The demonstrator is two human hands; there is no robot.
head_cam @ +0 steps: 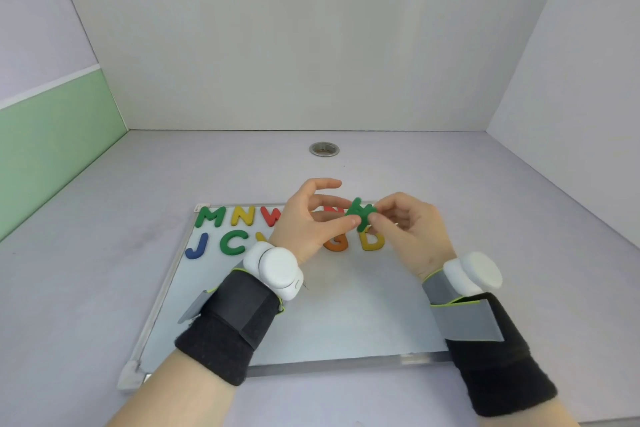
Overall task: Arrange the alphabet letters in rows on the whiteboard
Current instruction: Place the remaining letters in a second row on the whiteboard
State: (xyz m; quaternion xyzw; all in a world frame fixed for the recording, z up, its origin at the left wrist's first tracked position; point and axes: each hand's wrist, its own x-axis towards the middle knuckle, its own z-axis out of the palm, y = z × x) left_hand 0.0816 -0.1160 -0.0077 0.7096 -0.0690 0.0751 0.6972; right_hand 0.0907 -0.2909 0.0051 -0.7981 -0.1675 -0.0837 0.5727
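Green letter [360, 214] between both hands

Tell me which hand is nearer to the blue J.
Left. The left hand is right of the J; the right hand is farther right, past the green letter that both pinch.

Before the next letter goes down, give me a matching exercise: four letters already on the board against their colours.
Letters:
1. M
2. J
3. W
4. D

Colours:
a. red
b. green
c. yellow
d. blue

Pairs: 1-b, 2-d, 3-a, 4-c.
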